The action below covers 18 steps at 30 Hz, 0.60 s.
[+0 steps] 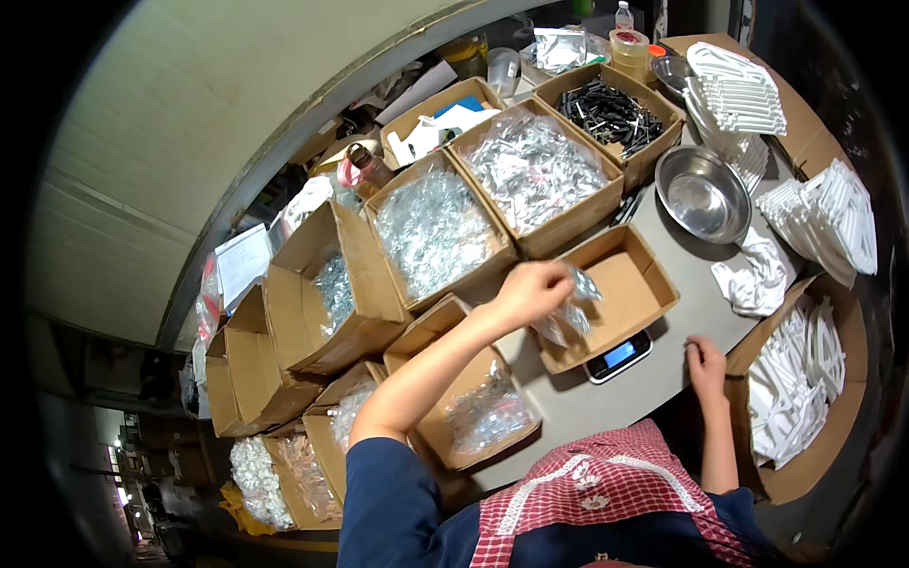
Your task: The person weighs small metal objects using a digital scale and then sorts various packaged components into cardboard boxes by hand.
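My left hand (533, 292) is closed on small clear plastic bags (570, 314) with shiny contents that I cannot make out. It holds them over the near left side of a shallow cardboard box (646, 276). The box sits on a digital scale (620, 355), whose lit blue display shows at its near edge. My right hand (705, 364) rests at the table's near edge, right of the scale, fingers curled and nothing seen in them.
Cardboard boxes of silvery bagged parts (436, 232) and black pieces (611, 114) line the table's far side. Lower left, another box holds clear bags (488, 412). To the right are a steel bowl (703, 194), a white cloth (753, 275), and stacked white plastic parts (824, 218).
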Each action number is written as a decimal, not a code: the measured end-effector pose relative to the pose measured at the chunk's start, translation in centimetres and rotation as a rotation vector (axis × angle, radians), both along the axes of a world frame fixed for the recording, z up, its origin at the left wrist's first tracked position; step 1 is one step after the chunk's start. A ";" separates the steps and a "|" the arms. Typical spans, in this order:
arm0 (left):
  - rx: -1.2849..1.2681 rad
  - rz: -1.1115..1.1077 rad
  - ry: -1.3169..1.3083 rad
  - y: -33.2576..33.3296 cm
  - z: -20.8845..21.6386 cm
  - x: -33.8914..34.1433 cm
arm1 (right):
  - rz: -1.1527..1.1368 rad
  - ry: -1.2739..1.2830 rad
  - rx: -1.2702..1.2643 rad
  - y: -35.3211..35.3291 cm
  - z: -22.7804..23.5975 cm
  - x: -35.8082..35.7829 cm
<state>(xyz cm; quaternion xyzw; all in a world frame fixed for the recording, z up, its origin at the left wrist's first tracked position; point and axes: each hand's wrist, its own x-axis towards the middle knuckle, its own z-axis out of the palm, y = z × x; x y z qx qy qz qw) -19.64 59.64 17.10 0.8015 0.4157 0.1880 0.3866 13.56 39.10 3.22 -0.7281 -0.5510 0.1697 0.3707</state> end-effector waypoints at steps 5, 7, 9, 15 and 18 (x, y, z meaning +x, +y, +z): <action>0.491 0.387 0.207 7.0 -1.9 -3.2 | -0.086 -0.115 -0.130 3.3 -1.7 6.9; 0.323 0.601 0.507 10.0 -3.6 -7.6 | -0.104 -0.279 -0.163 3.3 -1.4 4.9; 0.363 0.626 0.732 10.3 -7.0 -12.0 | 0.119 -0.229 -0.152 3.8 0.0 3.6; 0.189 0.758 -0.046 10.9 -8.8 -13.9 | 0.036 0.026 -0.161 4.6 0.2 3.6; 0.046 0.805 -0.427 13.5 -5.1 -9.3 | -0.015 -0.002 -0.118 4.7 -0.8 3.9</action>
